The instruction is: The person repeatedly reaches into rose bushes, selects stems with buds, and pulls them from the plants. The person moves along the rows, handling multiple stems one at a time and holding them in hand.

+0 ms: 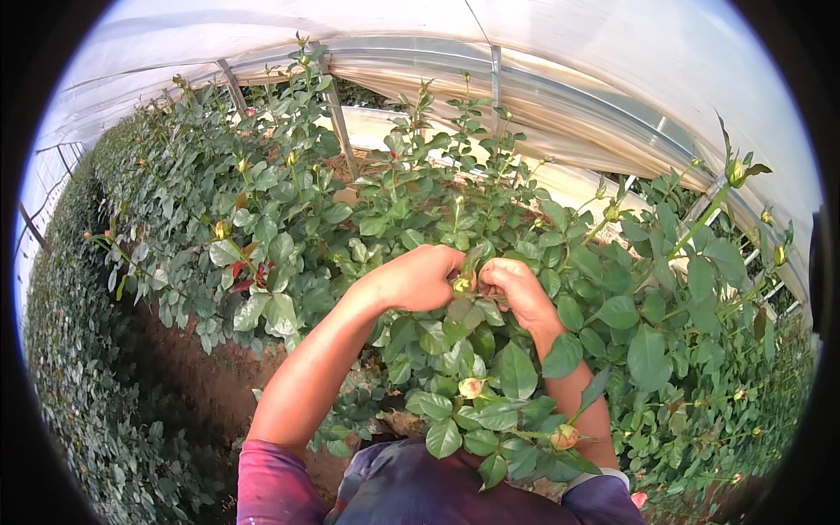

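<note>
A green rose bud (462,285) stands on a leafy shoot between my two hands, in front of my chest. My left hand (423,279) is curled at the left of this bud, closed on the shoot, its fingertips partly hidden. From the right, my right hand (515,289) pinches at the same shoot with thumb and forefinger; what exactly lies between those fingertips is too small to make out. Below the hands, a pale pink-cream rose (470,388) and a peach-yellow rose bud (564,437) rise among broad green leaves (517,369), close to my body.
Dense rose bushes (177,216) spread to the left. A tall budded stem (702,220) leans in at the right, near my forearm. A dirt path (203,374) runs at lower left. Wooden posts (339,121) and plastic greenhouse sheeting (558,125) stand behind the plants.
</note>
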{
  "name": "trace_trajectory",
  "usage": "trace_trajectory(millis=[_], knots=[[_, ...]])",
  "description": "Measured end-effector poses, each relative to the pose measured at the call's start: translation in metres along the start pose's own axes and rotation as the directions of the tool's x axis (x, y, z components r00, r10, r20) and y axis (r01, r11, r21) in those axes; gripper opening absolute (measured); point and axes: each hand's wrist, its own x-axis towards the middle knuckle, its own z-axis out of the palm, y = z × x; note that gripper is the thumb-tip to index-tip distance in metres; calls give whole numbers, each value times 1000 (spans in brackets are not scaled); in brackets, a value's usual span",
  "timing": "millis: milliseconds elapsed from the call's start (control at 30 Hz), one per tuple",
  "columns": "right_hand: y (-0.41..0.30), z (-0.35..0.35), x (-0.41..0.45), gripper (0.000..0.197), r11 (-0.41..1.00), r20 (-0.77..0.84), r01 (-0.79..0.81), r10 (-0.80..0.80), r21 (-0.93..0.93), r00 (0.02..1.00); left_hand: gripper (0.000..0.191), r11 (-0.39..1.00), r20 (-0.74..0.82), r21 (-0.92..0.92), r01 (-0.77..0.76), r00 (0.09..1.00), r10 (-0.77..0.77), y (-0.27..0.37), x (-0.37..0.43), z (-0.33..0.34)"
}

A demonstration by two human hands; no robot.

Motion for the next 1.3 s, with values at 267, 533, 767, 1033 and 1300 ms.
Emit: trace_trajectory(millis=[267, 533, 767, 1033, 1300], knots=[[9, 15, 10, 28, 889, -202, 366, -426, -276, 882, 38, 946, -84, 307, 100, 993, -77, 5, 31, -51], [-35, 68, -11, 24, 592, -327, 504, -789, -629, 520, 31, 850, -345, 317, 421, 886, -310, -104, -38, -178], [-26, 96, 22, 33, 676, -152, 418, -615, -607, 774, 30, 871, -189, 379, 311, 948, -256, -103, -45, -133], [-48, 72, 222, 48, 815, -361, 329, -523, -477, 772, 27, 952, -256, 263, -156, 940, 224, -24, -100, -118], [-71, -115, 471, 32, 860, -790, -196, -312, -471, 528, 25, 921, -168, -385, 59, 977, -133, 0, -259, -153]])
